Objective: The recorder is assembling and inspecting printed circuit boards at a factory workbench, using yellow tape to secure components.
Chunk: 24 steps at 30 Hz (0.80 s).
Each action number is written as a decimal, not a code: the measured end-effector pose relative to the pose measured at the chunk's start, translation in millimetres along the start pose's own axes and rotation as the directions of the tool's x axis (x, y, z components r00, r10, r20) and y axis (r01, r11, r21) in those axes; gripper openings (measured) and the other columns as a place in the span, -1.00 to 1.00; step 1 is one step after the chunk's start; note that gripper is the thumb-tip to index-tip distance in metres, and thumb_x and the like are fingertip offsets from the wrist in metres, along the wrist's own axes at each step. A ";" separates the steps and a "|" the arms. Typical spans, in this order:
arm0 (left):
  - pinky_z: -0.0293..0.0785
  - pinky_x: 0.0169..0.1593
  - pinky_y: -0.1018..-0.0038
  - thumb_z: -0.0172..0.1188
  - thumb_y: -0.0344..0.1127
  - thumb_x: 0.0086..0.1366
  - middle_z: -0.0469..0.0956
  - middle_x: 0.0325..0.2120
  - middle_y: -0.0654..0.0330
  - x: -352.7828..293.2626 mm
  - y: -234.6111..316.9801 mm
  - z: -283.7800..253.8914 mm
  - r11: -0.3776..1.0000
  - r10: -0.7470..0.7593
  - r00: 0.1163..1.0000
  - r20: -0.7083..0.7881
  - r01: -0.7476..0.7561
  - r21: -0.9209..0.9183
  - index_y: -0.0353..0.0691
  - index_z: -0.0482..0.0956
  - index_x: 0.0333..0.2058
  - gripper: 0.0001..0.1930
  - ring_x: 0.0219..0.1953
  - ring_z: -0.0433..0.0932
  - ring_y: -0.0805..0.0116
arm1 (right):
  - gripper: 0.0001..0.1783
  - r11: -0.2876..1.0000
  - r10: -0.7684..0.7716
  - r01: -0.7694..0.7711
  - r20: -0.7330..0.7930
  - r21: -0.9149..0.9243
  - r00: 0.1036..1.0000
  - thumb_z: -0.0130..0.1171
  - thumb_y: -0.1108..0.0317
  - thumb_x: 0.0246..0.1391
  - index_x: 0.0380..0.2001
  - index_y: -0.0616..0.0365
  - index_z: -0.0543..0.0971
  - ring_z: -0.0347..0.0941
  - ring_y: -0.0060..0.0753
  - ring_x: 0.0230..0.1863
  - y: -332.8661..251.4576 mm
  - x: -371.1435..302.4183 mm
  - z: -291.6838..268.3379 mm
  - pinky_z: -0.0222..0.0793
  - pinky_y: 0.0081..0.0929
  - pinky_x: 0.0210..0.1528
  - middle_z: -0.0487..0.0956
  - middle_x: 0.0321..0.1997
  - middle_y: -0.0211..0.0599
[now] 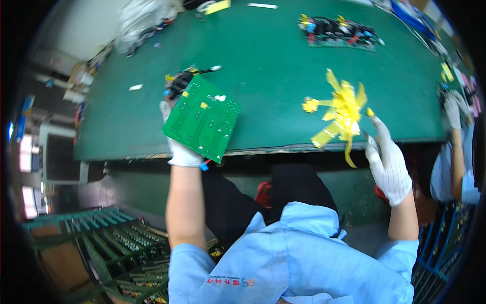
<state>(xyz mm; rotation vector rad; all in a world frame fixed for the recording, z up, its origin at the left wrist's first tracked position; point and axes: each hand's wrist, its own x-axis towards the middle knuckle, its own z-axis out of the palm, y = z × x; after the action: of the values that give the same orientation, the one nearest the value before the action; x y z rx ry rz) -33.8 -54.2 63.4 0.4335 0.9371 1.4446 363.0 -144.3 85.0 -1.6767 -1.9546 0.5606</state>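
In my gloved left hand (183,154) is a green circuit board (205,119), tilted with its soldered face up. Most of those fingers are hidden beneath it. Two small yellow tape pieces (204,105) stick to this face, and dark wired components (178,85) show past its far left edge. My gloved right hand (389,164) is over the table's front edge, just right of a crumpled heap of yellow tape strips (347,109). A yellow scrap (370,112) sits at its index fingertip. By the thumb a thin metal tool (365,134) shows, blurred and partly hidden.
Another board with black components (341,33) lies at the far right of the green table (268,76). A clear plastic bag (144,23) is at the far left. Racks of boards (121,248) stand at lower left. At right, a co-worker's gloved hands (455,109) work nearby.
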 end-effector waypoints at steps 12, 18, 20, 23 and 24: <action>0.34 0.21 0.07 -0.22 0.45 0.31 0.46 0.09 0.06 13.8 -69.6 -33.5 0.861 -0.233 0.882 0.411 0.383 -0.334 -0.14 0.32 0.23 -0.18 0.08 0.45 0.11 | -0.78 0.879 -0.410 0.443 -0.192 0.178 0.892 0.11 0.37 0.14 -0.13 0.12 0.51 0.49 -0.03 -0.25 -96.4 78.0 161.5 0.45 -0.20 -0.32 0.50 -0.29 -0.16; 0.42 0.13 0.18 -0.23 0.44 0.32 0.51 0.02 0.02 22.8 -78.3 -42.0 0.801 -0.166 0.856 0.490 0.407 -0.439 -0.17 0.37 0.17 -0.20 0.00 0.51 0.16 | -0.78 0.903 -0.376 0.414 -0.260 0.112 0.890 0.18 0.35 0.09 -0.16 0.10 0.56 0.50 -0.09 -0.26 -100.1 71.0 193.5 0.47 -0.22 -0.33 0.49 -0.28 -0.20; 0.47 0.06 0.19 -0.19 0.43 0.31 0.54 -0.05 0.02 18.7 -71.2 -36.2 0.790 -0.215 0.868 0.447 0.424 -0.443 -0.20 0.41 0.13 -0.21 -0.06 0.54 0.15 | -0.77 0.906 -0.361 0.407 -0.286 0.119 0.887 0.20 0.35 0.08 -0.17 0.09 0.57 0.50 -0.10 -0.27 -98.2 70.1 198.3 0.47 -0.24 -0.34 0.49 -0.29 -0.20; 0.50 0.01 0.20 -0.18 0.43 0.30 0.55 -0.08 0.01 23.6 -80.5 -48.9 0.889 -0.200 0.926 0.318 0.309 -0.339 -0.22 0.44 0.11 -0.20 -0.08 0.55 0.14 | -0.77 0.912 -0.333 0.387 -0.302 0.139 0.893 0.23 0.35 0.05 -0.18 0.08 0.57 0.51 -0.11 -0.31 -101.4 70.6 199.0 0.47 -0.26 -0.37 0.49 -0.30 -0.20; 0.50 0.01 0.20 -0.18 0.43 0.30 0.55 -0.08 0.01 23.9 -79.7 -47.5 0.887 -0.208 0.925 0.318 0.315 -0.338 -0.22 0.44 0.11 -0.20 -0.08 0.55 0.14 | -0.78 0.917 -0.324 0.376 -0.300 0.135 0.897 0.23 0.35 0.05 -0.19 0.08 0.58 0.51 -0.11 -0.33 -101.8 72.3 198.6 0.46 -0.26 -0.38 0.49 -0.30 -0.20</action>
<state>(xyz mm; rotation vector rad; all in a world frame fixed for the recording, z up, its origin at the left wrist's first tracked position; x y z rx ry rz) -21.8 -55.2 -31.6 0.1939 0.4510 1.2397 153.3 -86.3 -2.7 -1.1733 -1.8737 0.3443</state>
